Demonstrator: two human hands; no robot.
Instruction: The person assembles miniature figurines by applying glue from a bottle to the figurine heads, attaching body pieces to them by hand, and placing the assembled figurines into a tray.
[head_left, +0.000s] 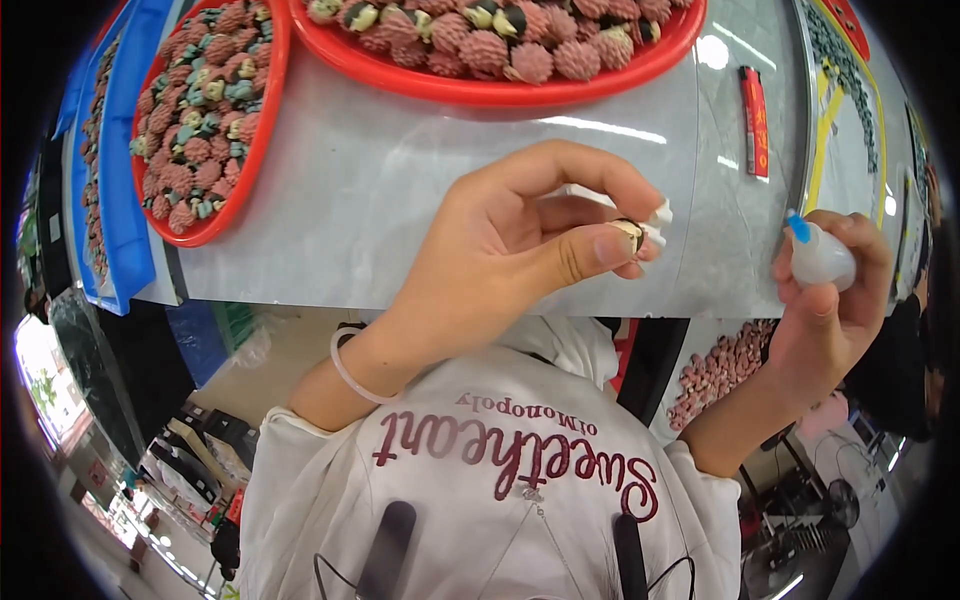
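Note:
My left hand (490, 235) is raised over the grey table (380, 230), its thumb and fingers closed on a small figurine piece (629, 232) with a cream and dark surface. White bits (658, 226) show between the same fingertips; whether they belong to the figurine piece I cannot tell. Off to the right, my right hand (840, 325) is wrapped round a small translucent white squeeze bottle (826, 264) with a blue tip (798, 228). The bottle's tip points up and to the left, apart from the figurine piece.
Two red basins, one at the far middle (500, 95) and one at the left (262, 150), hold many pink knobbly figurines. Blue trays (118, 200) line the left edge. A narrow red packet (755, 120) lies far right, beside a yellow-edged area (822, 130) with dark green pieces.

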